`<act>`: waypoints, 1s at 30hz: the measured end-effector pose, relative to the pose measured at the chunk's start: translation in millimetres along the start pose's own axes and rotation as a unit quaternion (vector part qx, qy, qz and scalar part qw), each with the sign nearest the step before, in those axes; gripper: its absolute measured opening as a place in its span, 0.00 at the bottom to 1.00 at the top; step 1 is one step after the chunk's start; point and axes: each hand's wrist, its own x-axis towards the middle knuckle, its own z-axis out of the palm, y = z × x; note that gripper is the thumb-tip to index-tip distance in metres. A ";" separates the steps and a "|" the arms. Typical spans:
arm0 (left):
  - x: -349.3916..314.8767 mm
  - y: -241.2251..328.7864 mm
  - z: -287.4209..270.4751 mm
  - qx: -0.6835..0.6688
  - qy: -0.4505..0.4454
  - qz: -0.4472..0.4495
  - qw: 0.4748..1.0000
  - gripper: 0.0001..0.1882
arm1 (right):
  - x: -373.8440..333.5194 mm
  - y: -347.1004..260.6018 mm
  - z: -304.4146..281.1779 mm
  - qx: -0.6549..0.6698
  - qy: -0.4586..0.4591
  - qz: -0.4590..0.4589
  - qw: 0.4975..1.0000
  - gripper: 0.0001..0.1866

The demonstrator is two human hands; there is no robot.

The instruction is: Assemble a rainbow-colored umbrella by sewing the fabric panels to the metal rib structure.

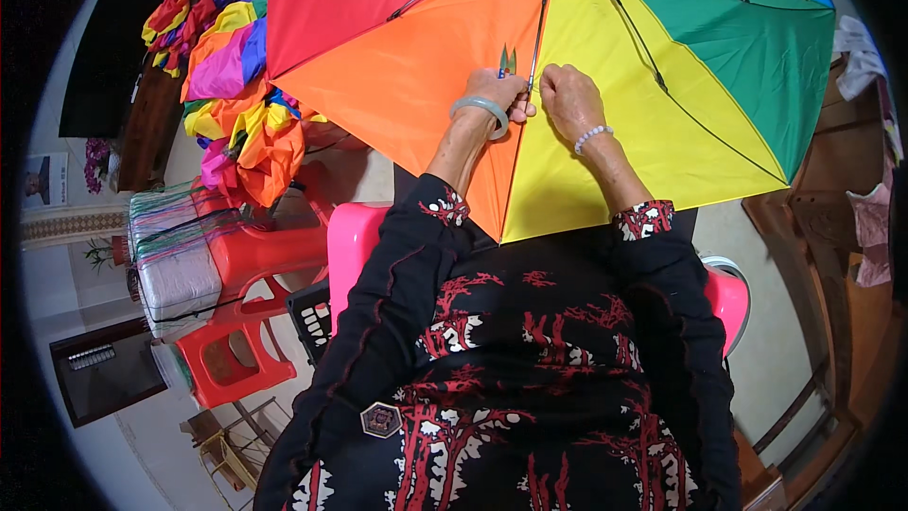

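A rainbow-coloured umbrella canopy [653, 142] lies spread across my lap, its inner side up, with thin black metal ribs [542, 24] running over it. My left hand [499, 92], with a pale bangle at the wrist, is closed around small thread snips [509, 61]; their greenish blades point away from me. Its fingertips touch the rib between the orange and yellow panels. Just right of that rib, over the yellow panel, my right hand [572, 102] is closed in a pinch, a beaded bracelet on its wrist. Whatever its fingertips hold is too small or hidden to make out.
A heap of multicoloured fabric [232, 85] hangs at the left. Below it, red plastic stools [248, 246] stand beside a white wrapped block [175, 270] draped with coloured threads. I sit on a pink chair [352, 241]. Wooden furniture [865, 331] lines the right side.
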 end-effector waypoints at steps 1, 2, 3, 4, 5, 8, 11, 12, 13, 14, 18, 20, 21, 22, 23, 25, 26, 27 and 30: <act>1.5 -0.8 -0.6 0.000 0.001 0.000 1.000 0.05 | 0.6 -0.3 0.2 0.001 -0.004 -0.008 1.000 0.06; 4.3 -3.2 -1.4 -0.003 -0.003 0.003 1.000 0.05 | 1.3 -0.5 1.3 0.001 -0.004 -0.009 1.000 0.06; 6.6 -5.4 -2.1 -0.005 -0.007 0.006 1.000 0.05 | 1.9 -1.1 3.2 0.007 -0.005 -0.007 1.000 0.05; 6.6 -5.5 -2.0 -0.007 -0.011 0.009 1.000 0.05 | 2.5 -2.3 4.3 0.013 -0.007 -0.005 1.000 0.05; 6.6 -5.7 -1.9 -0.008 -0.011 0.009 1.000 0.05 | 2.7 -3.1 4.8 0.019 -0.009 -0.003 1.000 0.04; 6.9 -5.9 -1.6 -0.017 -0.019 0.009 1.000 0.05 | 2.2 -2.7 3.4 0.089 -0.012 0.012 0.996 0.02; 11.3 -10.0 -3.5 -0.033 -0.023 0.017 0.999 0.05 | 1.6 -8.1 -2.2 0.139 -0.014 0.016 0.990 0.02; 13.0 -11.2 -3.8 -0.041 -0.026 0.021 0.999 0.05 | 1.4 -10.3 -4.1 0.155 -0.015 0.015 0.988 0.03; 14.8 -12.3 -3.7 -0.042 -0.026 0.021 0.999 0.05 | 1.7 -11.6 -5.3 0.172 -0.015 0.014 0.985 0.04; 15.3 -13.5 -3.4 -0.043 -0.021 0.024 0.999 0.05 | 1.9 -11.6 -5.8 0.172 -0.016 0.013 0.985 0.04; 19.6 -17.5 -2.9 -0.033 -0.008 0.035 0.999 0.06 | 3.9 -8.4 -9.4 0.234 -0.071 0.017 0.969 0.05; 20.1 -18.8 -2.9 -0.008 -0.005 0.038 0.999 0.06 | 5.0 -7.0 -9.9 0.279 -0.098 0.029 0.955 0.03; 20.1 -19.5 -2.9 -0.010 -0.004 0.038 0.999 0.06 | 5.8 -6.4 -10.2 0.301 -0.112 0.035 0.947 0.03; 19.9 -20.4 -3.1 0.001 -0.005 0.039 0.999 0.06 | 7.0 -5.7 -10.8 0.300 -0.114 0.034 0.946 0.03; 19.7 -21.5 -3.4 0.012 -0.006 0.041 0.999 0.06 | 8.4 -4.9 -11.4 0.302 -0.134 0.043 0.943 0.02; 16.9 -19.1 -3.4 0.022 -0.005 0.044 0.999 0.06 | 12.6 -7.1 -16.0 0.304 -0.173 0.059 0.935 0.02; 15.7 -17.9 -3.0 0.024 -0.007 0.043 0.999 0.06 | 14.2 -7.7 -18.8 0.304 -0.176 0.056 0.935 0.02; 14.9 -17.5 -2.6 0.026 -0.009 0.041 0.999 0.06 | 15.8 -7.7 -22.2 0.285 -0.187 0.050 0.939 0.02; 15.6 -17.9 -1.7 0.016 -0.012 0.045 0.999 0.06 | 19.0 -6.7 -25.9 0.245 -0.210 0.035 0.946 0.04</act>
